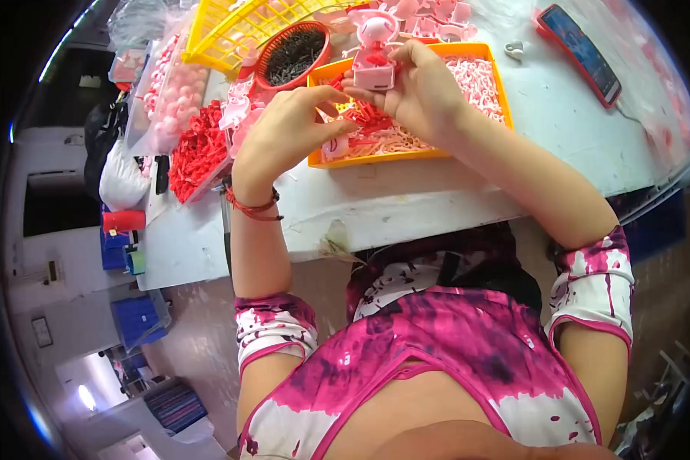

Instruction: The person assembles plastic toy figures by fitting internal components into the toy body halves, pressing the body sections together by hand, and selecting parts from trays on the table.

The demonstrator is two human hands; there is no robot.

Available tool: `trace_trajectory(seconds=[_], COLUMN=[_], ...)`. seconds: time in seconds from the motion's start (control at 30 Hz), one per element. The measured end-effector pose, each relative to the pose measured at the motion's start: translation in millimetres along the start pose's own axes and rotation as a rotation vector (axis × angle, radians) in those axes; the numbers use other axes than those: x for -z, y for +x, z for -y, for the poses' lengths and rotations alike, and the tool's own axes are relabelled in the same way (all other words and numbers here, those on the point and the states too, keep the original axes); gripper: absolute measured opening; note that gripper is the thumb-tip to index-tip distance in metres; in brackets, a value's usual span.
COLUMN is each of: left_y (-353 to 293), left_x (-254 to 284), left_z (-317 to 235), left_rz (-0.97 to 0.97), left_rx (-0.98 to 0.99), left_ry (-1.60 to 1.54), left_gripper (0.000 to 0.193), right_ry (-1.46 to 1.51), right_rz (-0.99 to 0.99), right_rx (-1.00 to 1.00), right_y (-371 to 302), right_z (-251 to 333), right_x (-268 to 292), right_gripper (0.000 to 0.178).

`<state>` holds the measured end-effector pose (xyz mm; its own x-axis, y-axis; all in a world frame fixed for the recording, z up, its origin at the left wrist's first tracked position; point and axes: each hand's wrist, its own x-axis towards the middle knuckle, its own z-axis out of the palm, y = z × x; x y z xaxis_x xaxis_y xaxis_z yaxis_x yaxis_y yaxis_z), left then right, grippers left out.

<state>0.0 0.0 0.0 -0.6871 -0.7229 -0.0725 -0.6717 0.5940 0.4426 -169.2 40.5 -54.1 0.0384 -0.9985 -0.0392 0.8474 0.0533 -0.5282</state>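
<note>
Head view shows a pink, round-headed toy (374,55) with boxy base pinched in the right hand (428,96), left hand (293,126) loosely spread.

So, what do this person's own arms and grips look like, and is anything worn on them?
The left grip and right grip are plain human hands without gloves. A reddish cord bracelet circles the left wrist; the right wrist looks unadorned. The left sleeve and right sleeve are short, splashed in magenta, white and dark purple, with pink edging.
</note>
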Motion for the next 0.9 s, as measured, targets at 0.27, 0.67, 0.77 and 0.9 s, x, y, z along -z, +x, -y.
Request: trace_trajectory(seconds=[0.27,0.67,0.77,0.9], left_y=[5,-8,-8,-6], left_x=[-29,-31,-35,-41], left_z=[23,6,3,3], left_rz=[-0.101,-0.04,-0.048,-0.095], left_rx=[0.008,-0.362,-0.383,-0.309], left_ry=[-0.274,-0.167,-0.104,-0.089], left_gripper=[0.019,0.014,0.014,0.013], right_ry=[0.024,0.002,0.01,0.019], right_rz=[-0.004,-0.039,-0.032,-0.019], right_rx=[0.083,0.025,0.005,-0.027], right_y=[8,6,5,5], right_z=[12,3,4,3], right_x=[10,12,14,16], right_gripper=[0.027,0.03,0.031,0.033])
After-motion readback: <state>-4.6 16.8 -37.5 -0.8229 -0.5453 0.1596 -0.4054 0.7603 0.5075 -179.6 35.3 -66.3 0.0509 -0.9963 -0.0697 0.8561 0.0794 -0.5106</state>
